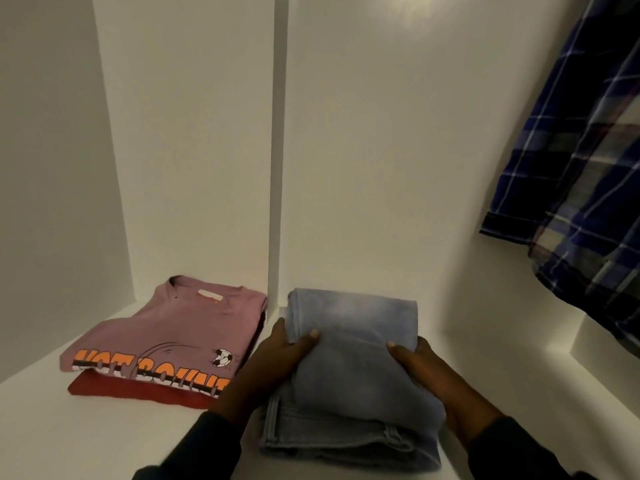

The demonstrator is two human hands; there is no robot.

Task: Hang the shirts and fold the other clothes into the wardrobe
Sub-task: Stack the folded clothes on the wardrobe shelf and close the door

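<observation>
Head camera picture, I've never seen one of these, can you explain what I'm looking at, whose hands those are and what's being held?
There is one picture, taken by a camera worn on a person's head, looking down into a white wardrobe. No machine here: the left hand and right hand are the person's own. Both grip a folded pair of light blue jeans on the shelf. To the left lies a folded pink T-shirt on top of a red garment. A blue plaid shirt hangs at the right.
</observation>
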